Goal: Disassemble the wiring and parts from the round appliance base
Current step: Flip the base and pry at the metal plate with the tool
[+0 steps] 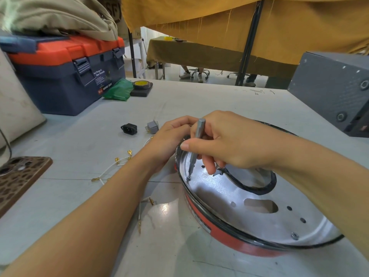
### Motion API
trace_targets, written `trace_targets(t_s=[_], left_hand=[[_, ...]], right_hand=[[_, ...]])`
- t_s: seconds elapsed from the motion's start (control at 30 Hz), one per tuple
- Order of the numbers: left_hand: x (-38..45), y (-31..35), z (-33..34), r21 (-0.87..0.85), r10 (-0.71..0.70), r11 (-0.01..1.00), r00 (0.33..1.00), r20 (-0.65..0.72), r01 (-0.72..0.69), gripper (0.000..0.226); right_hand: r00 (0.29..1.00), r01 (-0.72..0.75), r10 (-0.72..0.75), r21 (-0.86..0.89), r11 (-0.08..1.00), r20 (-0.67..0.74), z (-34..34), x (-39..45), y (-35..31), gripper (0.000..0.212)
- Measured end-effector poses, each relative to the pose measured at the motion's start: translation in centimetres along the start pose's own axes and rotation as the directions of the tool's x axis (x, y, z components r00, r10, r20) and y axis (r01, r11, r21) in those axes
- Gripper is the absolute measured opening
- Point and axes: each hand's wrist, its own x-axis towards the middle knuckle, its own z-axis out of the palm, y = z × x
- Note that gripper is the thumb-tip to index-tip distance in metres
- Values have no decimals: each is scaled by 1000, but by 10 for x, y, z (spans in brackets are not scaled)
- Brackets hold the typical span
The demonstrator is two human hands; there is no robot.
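- Nearest: both forearms reach in from the near edge, the left one crossing diagonally from near left and the right one from the right side over the round appliance base (249, 222).
- The base sits on the grey table (119, 136), right of centre, open side up: shiny metal pan inside, red band round the outer wall, a black ring (257, 188) lying in the pan.
- Loose white wires with brass terminals (117, 162) lie on the table just left of the base, already out.
- Right hand (225, 146) pinches a bare metal driver bit (196, 144) between thumb and curled fingers, wrist arched above the pan, bit nearly upright with its tip seated on a screw (188, 177) near the left inner wall.
- Left hand (169, 140) lies on the far left rim of the base, fingers curled over the edge and mostly hidden behind the right hand; it appears to brace the base.
- Step in hand, as I judge it: backing that screw out. Do it well by keeping the bit square to the screw head, pressing down while turning, and holding the rim firm so the pan does not spin.
- Risk: with no handle, the thin bit may slip off and cam out.
- Farther left: a black socket (129, 128) and a small grey relay (152, 126), apart from the base.
- Far left: a blue and orange toolbox (65, 76).
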Motion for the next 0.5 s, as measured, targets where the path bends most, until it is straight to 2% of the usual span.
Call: trace_targets(t_s=[0.3, 0.5], left_hand=[[-2, 0, 1, 71, 26, 997, 999, -23, -25, 48], [1, -1, 0, 26, -18, 999, 998, -63, 19, 38]], right_hand=[[991, 60, -59, -4, 998, 119, -4, -1, -2, 36], [973, 75, -86, 63, 995, 215, -14, -3, 2, 23]])
